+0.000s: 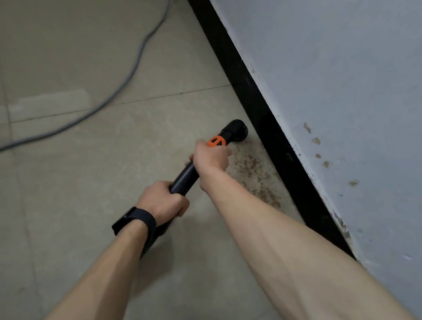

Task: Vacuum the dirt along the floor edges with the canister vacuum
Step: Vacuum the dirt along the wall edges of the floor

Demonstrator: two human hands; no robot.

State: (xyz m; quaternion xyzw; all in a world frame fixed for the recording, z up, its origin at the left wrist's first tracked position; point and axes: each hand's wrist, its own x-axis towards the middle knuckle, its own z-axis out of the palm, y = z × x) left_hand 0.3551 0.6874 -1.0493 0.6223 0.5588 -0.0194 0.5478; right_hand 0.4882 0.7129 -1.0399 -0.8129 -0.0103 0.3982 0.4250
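A smooth black plastic wand (184,177) with a bright orange plastic collar (215,141) meets beige stone-look tiles (73,176), matt, mottled and gritty with brown dirt (257,178). The black skirting (259,106) has a dull sheen beneath a matt painted wall (352,62), scuffed and stained. The grey cable (121,88) looks rubbery.

- A pale blue-grey painted wall (352,62) rises on my right, scuffed, with small brown spots (316,141) low down.
- A black skirting strip (249,88) runs along its foot, where it meets the floor.
- The floor of beige stone-look tiles (73,176) has thin grout lines, and a paler glossy patch (48,102) lies ahead on my left.
- A grey cable (126,82) lies loose across the tiles, curving from far ahead towards my left.
- A black band (142,218) wraps my left wrist.
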